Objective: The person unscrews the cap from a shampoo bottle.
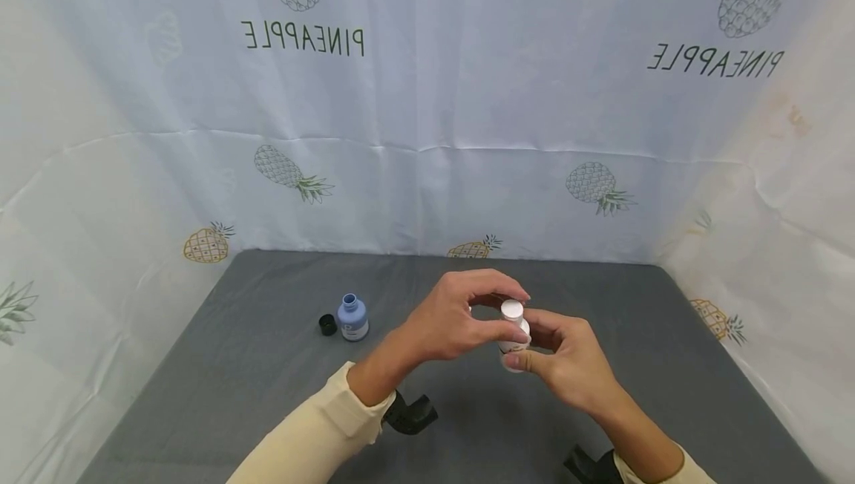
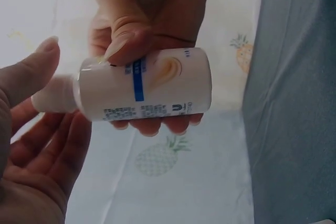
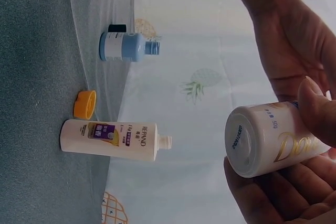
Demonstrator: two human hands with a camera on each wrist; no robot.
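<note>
A small white lotion bottle [image 2: 157,85] with a blue stripe and a cream swirl is held above the table, its base toward the right wrist camera. My right hand [image 1: 568,354] grips the body, thumb on one side and fingers on the other. At the top, my left hand [image 1: 450,317] has thumb and fingers around the white cap [image 1: 512,310], which looks blurred in the left wrist view. Gold lettering and a printed date show on the bottle in the right wrist view.
A blue bottle [image 1: 352,318] stands uncapped at the left, a black cap [image 1: 327,324] beside it. In the right wrist view, a white shampoo bottle [image 3: 110,140] stands with an orange cap [image 3: 84,104] near it; my left hand mostly hides it in the head view. Pineapple-print curtain [image 1: 427,98] surrounds the grey table [image 1: 267,395].
</note>
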